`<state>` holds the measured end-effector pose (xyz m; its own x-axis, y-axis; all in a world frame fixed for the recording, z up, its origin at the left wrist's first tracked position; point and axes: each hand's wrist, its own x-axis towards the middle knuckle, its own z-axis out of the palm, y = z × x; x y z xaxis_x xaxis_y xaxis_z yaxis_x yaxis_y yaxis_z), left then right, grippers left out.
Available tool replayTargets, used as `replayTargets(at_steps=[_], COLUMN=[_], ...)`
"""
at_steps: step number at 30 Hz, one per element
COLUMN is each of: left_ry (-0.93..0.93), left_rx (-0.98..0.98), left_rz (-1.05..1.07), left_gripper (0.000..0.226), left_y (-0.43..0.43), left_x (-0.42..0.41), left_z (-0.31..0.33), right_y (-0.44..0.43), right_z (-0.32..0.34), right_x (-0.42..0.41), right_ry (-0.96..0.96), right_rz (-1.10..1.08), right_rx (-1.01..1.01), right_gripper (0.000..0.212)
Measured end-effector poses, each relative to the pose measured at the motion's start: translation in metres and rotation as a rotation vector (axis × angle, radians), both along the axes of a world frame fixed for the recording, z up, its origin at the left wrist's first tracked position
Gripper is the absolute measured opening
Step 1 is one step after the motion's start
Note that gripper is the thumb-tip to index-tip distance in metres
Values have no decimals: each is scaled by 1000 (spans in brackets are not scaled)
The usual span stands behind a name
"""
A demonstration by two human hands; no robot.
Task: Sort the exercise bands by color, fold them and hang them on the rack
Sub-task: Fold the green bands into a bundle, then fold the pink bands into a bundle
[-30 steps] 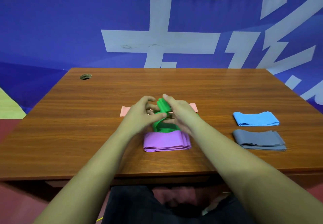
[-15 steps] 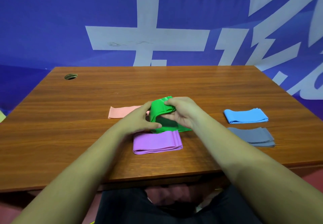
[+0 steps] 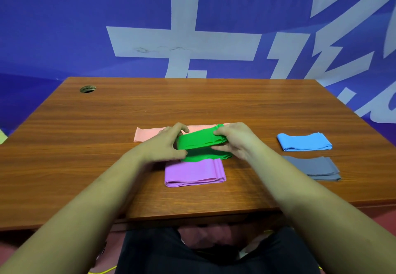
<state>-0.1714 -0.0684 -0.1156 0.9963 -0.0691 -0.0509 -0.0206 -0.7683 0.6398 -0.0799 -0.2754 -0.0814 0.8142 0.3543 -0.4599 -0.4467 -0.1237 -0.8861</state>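
1. The green band (image 3: 200,141) is clamped by left hand (image 3: 162,145) fingers (image 3: 182,127) at 9 o'clock, right hand (image 3: 237,143) fingers (image 3: 219,133) at 3 o'clock.
2. It is folded in layers, at 12 o'clock of the purple band (image 3: 194,173).

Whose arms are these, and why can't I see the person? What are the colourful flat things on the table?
The camera sits on the person's head and looks down, so you see only their two arms, as if they were your own. There is no robot here, just bare hands. The left hand and the right hand each hold one end of a green exercise band, a stretchy strip that they are folding. On the wooden table lie a folded purple band nearest the person, a pink band partly hidden behind the hands, and on the right a folded blue band with a folded grey band in front of it.
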Motion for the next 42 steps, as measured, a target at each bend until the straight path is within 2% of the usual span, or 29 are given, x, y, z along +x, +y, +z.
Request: replayTargets(at_steps=[2, 5, 9, 12, 14, 19, 24, 26, 29, 32, 35, 38, 39, 42], left_ry=[8, 50, 46, 13, -8, -54, -89, -131, -295, -398, -377, -354, -321, -160], left_rx=[47, -71, -169, -167, -142, -82, -46, -67, -61, -21, 37, 71, 82, 85], left_rz=[-3, -4, -11, -15, -6, -11, 9, 6, 40, 178, 395, 656, 748, 926], left_gripper=[63, 61, 46, 29, 22, 7, 10, 12, 16, 12, 19, 13, 15, 40], left_y=[3, 6, 4, 4, 3, 4, 3, 2, 6, 20, 44, 64, 69, 76], left_x=[0, -3, -5, -4, -3, 0, -1, -5, -14, -24, -30, -30, -29, -20], left_z=[-4, -9, -11, -13, -14, -20, -27, -25, -17, -11, -17, -24, -27, -32], right_y=[-1, -3, -4, -6, -8, -11, -18, -19, -18, -15, -5, 17, 25, 47], right_z=[-8, -21, -31, -34, -33, -24, -38, -44, -43, -36, -26, -15, -12, -8], right_x=[2, 4, 5, 5, 4, 4, -2, -3, 0, 5, 10, 8, 6, 0], right_ry=[-102, -278, -404, -427, -460, -443, -603, -640, -667, -728, -841, -982, -1009, -1033], right_rz=[21, 15, 14, -4, -20, -18, 91, 96, 101, 120, 144, 275, 337, 484], right_rx=[-154, -346, -541, -555, -550, -482, -715, -715, -694, -725, -737, -715, -695, -633], right_gripper=[17, 10, 22, 15, 18, 9, 7, 18, 29, 39, 41, 41, 39, 32])
